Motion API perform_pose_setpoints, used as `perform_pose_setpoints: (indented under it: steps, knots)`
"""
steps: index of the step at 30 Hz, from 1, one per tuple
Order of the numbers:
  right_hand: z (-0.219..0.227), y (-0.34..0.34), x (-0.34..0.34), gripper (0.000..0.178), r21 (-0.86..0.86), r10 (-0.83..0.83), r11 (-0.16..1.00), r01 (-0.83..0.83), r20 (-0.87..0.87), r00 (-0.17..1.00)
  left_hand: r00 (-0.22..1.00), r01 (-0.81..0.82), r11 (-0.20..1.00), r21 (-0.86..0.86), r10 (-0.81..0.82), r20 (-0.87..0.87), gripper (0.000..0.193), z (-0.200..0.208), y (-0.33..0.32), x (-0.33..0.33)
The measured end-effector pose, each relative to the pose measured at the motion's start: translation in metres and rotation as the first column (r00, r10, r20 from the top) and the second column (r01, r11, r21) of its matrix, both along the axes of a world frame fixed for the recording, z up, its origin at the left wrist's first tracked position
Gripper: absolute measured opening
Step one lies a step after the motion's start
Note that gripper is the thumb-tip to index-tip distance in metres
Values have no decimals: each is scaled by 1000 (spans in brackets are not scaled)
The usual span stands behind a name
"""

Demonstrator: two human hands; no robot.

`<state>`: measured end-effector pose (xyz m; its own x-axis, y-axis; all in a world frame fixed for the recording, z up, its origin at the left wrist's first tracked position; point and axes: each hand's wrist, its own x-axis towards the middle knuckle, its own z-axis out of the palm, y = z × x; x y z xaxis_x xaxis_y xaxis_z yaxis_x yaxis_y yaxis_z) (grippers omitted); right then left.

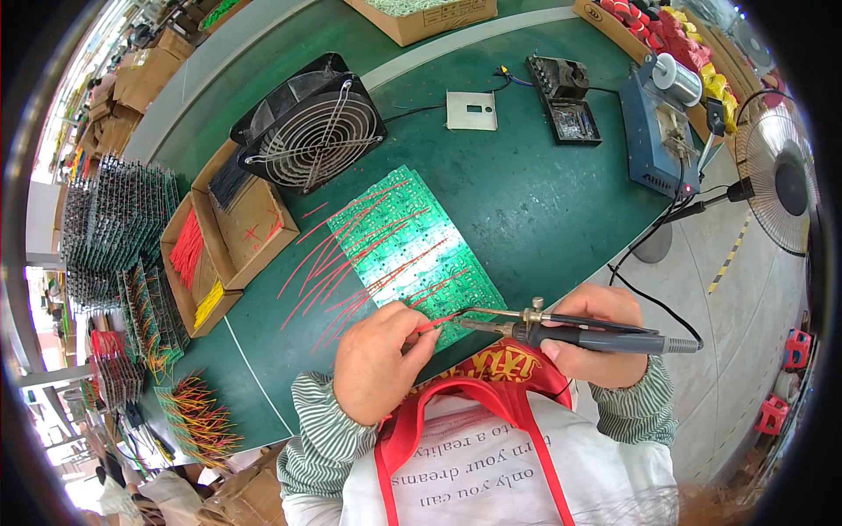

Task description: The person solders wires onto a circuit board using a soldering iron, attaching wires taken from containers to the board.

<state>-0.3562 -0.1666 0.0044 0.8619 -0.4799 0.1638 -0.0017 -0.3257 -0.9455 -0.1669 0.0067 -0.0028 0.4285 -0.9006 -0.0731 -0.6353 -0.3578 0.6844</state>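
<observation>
A green circuit board panel lies on the table before me. Rows of thin red wires stick out from it toward the left. My left hand is closed at the panel's near edge, pinching a red wire between thumb and fingers. In my right hand is a soldering iron with a thin solder feed tube fixed along its top. Its tip meets the near part of the panel, just right of the left fingertips. The exact joint is too small to make out.
A cardboard tray holds red, yellow and black wires, beside a black box fan. Blue solder feeder with a solder spool stands far right; its cable hangs near my right hand. Stacked boards stand left.
</observation>
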Motion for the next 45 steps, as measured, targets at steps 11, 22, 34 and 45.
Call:
perform_pose_setpoints:
  steps: [11,22,34,45]
  knots:
    - [6,-5,-8,18,-29,-65,998,64,-10,998,992,-39,998,-53,45,116,8,20,10,10]
    - [8,-8,-13,16,-20,-94,995,94,-4,996,986,-7,994,-108,25,165,9,13,-6,-8]
    - [2,-11,-10,16,16,-62,998,63,-13,998,1000,-24,998,-53,25,1,10,0,-14,-11]
    - [4,-14,-12,16,-4,-89,996,89,1,996,1000,-15,998,-68,16,22,10,-2,-14,-12]
